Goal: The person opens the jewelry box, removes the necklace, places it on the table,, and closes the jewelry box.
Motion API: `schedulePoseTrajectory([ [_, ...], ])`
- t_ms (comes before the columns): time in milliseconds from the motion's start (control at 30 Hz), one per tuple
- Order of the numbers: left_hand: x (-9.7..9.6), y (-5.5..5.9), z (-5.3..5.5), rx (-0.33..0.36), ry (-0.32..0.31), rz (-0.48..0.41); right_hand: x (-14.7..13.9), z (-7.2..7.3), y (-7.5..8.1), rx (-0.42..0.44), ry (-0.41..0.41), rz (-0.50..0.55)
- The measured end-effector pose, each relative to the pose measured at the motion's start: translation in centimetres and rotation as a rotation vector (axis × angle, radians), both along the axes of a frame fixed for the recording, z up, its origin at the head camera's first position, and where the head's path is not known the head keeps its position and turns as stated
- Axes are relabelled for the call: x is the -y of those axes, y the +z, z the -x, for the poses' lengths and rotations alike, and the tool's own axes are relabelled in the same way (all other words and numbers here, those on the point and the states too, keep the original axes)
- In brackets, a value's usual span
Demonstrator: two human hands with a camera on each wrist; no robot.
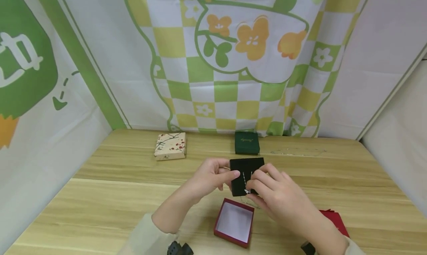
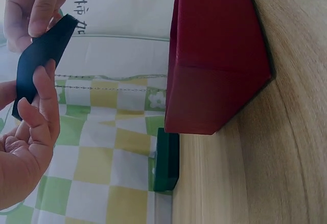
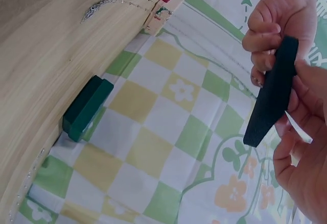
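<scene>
In the head view, we see the left hand [image 1: 207, 178] and right hand [image 1: 275, 192] gripping opposite sides of a black pad [image 1: 238, 184] above the tabletop [image 1: 133, 195], beyond an open red box [image 1: 231, 237]. At left wrist, we find chains [image 2: 92, 87] hanging from the pad. At right wrist, we spot a green box [image 3: 84, 107].

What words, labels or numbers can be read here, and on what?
Nothing reads clearly.
Green box: pale script, too small to read.
Green patch on the left wall: white lettering, cut off by the frame.
White cloth: dark characters, too blurred to quote.
</scene>
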State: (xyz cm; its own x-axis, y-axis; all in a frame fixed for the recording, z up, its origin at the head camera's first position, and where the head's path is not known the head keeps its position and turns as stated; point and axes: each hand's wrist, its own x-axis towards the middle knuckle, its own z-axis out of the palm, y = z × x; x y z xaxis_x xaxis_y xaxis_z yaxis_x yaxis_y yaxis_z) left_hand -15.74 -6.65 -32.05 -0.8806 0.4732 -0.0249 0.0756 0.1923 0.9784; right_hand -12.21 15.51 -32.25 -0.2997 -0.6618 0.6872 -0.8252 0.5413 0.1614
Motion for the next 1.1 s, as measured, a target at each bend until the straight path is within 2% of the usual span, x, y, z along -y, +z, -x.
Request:
schedulePoseTrajectory([
  [133, 0.0, -0.1, -0.1, 0.0, -0.021, 0.016, 0.0, -0.1, 0.1, 0.045, 0.008, 0.011],
  [233, 0.0, -0.1, -0.1, -0.014, -0.017, 0.021, 0.0, 0.0, 0.1, 0.057, 0.006, 0.02],
  [333, 0.0, -0.1, -0.2, -0.029, -0.008, 0.033, 0.0, 0.0, 0.1, 0.089, 0.037, 0.05],
  [500, -0.1, -0.1, -0.2, -0.063, -0.001, 0.06, -0.1, 0.1, 0.5, 0.189, 0.12, 0.164],
  [700, 0.0, -0.2, -0.3, -0.082, -0.007, 0.078, -0.3, 0.2, 0.8, 0.274, 0.122, 0.292],
  [833, 0.0, -0.3, -0.2, -0.082, -0.001, 0.086, -0.4, 0.3, 0.9, 0.281, 0.101, 0.342],
  [1100, -0.1, -0.5, 0.0, -0.079, 0.006, 0.106, -0.9, 0.5, 1.4, 0.193, 0.106, 0.443],
])
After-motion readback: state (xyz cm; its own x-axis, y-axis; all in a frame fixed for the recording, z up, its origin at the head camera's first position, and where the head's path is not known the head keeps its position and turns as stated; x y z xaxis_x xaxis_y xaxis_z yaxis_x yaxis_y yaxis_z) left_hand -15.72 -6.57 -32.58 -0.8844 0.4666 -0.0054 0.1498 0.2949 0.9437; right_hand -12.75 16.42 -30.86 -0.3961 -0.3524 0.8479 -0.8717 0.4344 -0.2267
